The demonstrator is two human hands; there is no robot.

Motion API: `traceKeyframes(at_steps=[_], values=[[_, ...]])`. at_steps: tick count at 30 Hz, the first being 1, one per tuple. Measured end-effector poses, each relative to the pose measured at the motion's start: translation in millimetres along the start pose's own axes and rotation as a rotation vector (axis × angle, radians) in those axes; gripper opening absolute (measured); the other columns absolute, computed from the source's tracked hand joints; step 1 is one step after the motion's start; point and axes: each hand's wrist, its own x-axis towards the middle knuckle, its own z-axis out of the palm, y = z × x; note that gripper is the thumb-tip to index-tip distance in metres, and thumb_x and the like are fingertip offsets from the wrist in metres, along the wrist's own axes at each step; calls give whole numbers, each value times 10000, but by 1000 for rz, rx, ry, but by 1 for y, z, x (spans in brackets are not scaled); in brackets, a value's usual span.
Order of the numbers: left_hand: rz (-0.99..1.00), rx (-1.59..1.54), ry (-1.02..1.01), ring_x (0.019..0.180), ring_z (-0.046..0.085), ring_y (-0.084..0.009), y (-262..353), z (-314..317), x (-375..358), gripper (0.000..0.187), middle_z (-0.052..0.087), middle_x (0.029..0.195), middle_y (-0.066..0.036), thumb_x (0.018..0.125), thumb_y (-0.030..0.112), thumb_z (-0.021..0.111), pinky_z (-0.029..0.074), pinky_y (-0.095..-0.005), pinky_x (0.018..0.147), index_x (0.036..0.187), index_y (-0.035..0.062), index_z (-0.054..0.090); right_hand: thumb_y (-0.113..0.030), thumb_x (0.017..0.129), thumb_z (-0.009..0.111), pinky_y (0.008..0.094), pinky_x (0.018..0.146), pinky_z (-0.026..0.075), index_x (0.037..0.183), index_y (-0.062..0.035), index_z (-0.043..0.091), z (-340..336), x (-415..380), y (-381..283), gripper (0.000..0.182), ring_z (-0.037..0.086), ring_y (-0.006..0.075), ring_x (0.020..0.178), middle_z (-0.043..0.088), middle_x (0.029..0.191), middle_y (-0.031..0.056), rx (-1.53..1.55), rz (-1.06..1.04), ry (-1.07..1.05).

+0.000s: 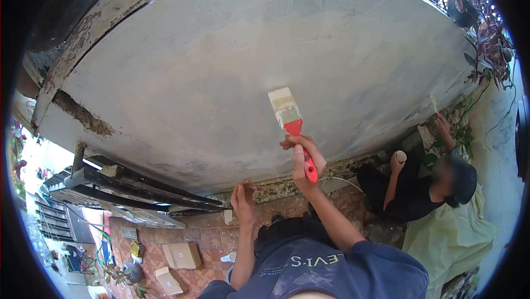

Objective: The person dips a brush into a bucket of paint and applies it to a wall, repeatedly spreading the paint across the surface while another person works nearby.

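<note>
My right hand (307, 158) is closed around the red handle of a paintbrush (294, 126). The brush points up toward the grey-white wall (193, 78), its wide bristles coated in pale paint. White smears also cover the metal band of the brush. Lower and to the left, my left hand (243, 202) is raised near the foot of the wall. Its fingers are loosely bent and apart, and no object shows in them. The wall surface has patchy lighter and darker areas.
At right, a crouching person (425, 188) holds a small white cup (401, 156) and a brush (435, 106) against the wall. Dark metal rails (143, 188) lean at left. Cardboard boxes (182, 255) lie on the tiles, a pale green sheet (452, 238) at lower right.
</note>
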Motion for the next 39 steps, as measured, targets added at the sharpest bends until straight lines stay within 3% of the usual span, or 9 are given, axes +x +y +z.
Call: traceKeyframes(at_steps=[5,10,16,21,23,29,31,35,39], values=[[-6,18,2,809,589,-175,4,3,2,275,611,898,-76,983,236,481,490,-355,791,1020,-13,591,-39,918,463,311,740,511,1044,53,589,0,5,-8,201,639,202,795,632,927,166,2,-5,28],[-16,2,-12,812,599,-180,4,3,4,276,615,863,-72,986,238,475,489,-350,795,1020,-10,591,-34,901,472,316,698,521,1044,75,585,5,65,-45,212,646,214,759,633,906,186,26,-355,111],[2,0,-17,809,610,-191,2,1,5,280,619,843,-72,985,244,477,484,-348,798,1009,-9,593,-5,875,479,295,675,520,1017,84,607,15,138,-66,211,645,191,731,644,853,168,41,-609,149],[2,15,-34,814,590,-167,4,2,3,298,605,852,-77,996,241,446,495,-340,803,1029,-21,582,4,869,491,282,676,515,1019,71,613,21,149,-55,205,641,179,728,646,856,152,31,-575,124],[-1,12,-1,807,602,-202,1,1,3,289,608,820,-73,988,251,472,482,-351,807,1009,-11,592,9,869,492,280,678,513,1019,67,613,19,139,-43,202,639,179,730,645,855,146,20,-531,108],[14,-4,23,811,598,-197,-2,-1,5,293,601,809,-69,988,254,470,482,-359,810,1011,-11,592,27,879,474,282,687,511,1001,61,612,-2,61,-10,187,639,185,770,638,882,139,-22,-200,85],[6,6,37,810,597,-196,-2,0,6,292,600,806,-70,988,255,470,482,-362,810,1011,-10,593,-7,916,438,315,754,515,1037,83,588,-10,35,-9,213,642,207,807,631,933,167,-113,-64,-1],[-9,23,52,803,597,-199,-1,5,10,294,599,799,-73,989,253,465,483,-368,810,1008,-12,591,9,870,500,290,680,511,996,58,615,-7,22,-24,177,636,195,767,637,883,142,-150,-69,0],[-9,31,9,802,597,-201,4,11,12,298,598,800,-75,992,250,456,483,-368,811,1002,-17,588,17,852,513,287,652,507,996,61,624,11,83,-50,187,626,183,745,639,864,144,-83,-410,-5]])
